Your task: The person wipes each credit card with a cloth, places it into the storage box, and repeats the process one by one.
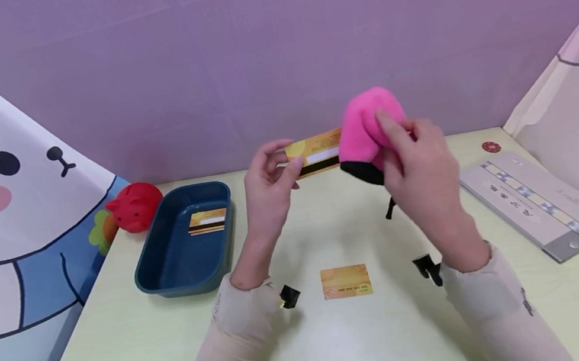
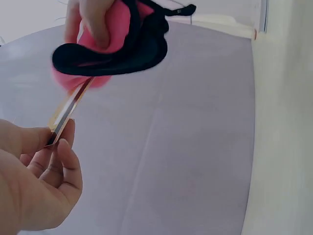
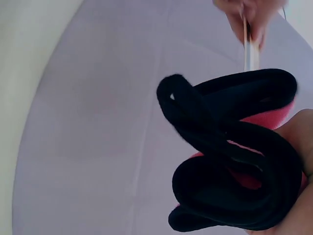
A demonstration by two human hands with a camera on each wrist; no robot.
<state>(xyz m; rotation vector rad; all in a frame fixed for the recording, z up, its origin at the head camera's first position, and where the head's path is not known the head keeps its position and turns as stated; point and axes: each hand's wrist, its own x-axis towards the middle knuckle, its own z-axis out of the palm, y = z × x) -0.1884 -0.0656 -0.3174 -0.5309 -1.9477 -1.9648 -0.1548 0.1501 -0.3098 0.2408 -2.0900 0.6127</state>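
Observation:
In the head view my left hand (image 1: 271,188) pinches a gold card (image 1: 315,153) by its left end. The side with the black stripe and white strip faces me. My right hand (image 1: 422,171) grips a folded pink plush cloth piece (image 1: 369,127) with black edging. A black strap (image 3: 183,110) loops from it in the right wrist view. The card's right end meets the pink cloth and is hidden by it. Both things are held up above the table. Another gold card (image 1: 346,282) lies flat on the table between my forearms, embossed numbers up.
To the left stands a dark blue tray (image 1: 188,281) with several striped gold cards (image 1: 207,221) stacked inside. Behind it sits a red piggy bank (image 1: 135,207). A grey folder (image 1: 538,200) lies at the right, with a red chip (image 1: 491,147) beyond it.

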